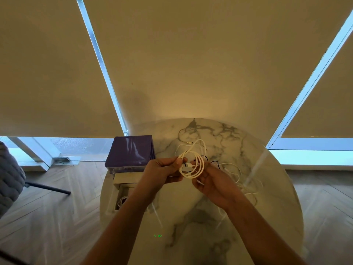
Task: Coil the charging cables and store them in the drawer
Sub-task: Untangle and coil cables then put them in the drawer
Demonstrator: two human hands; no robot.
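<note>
Both hands, left (164,170) and right (211,180), pinch a nearly coiled cable (192,163). One coil lies in the drawer (122,199); loose cables (240,176) remain.

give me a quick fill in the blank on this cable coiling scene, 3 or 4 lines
1. Both hands, the left hand and right hand, hold a coiled cable whose colour is ____.
2. The table top is round with a ____ pattern.
3. The box at the table's left edge is ____ in colour.
4. The open drawer below the box already holds a ____.

Missing words: white; marble; purple; cable
</note>
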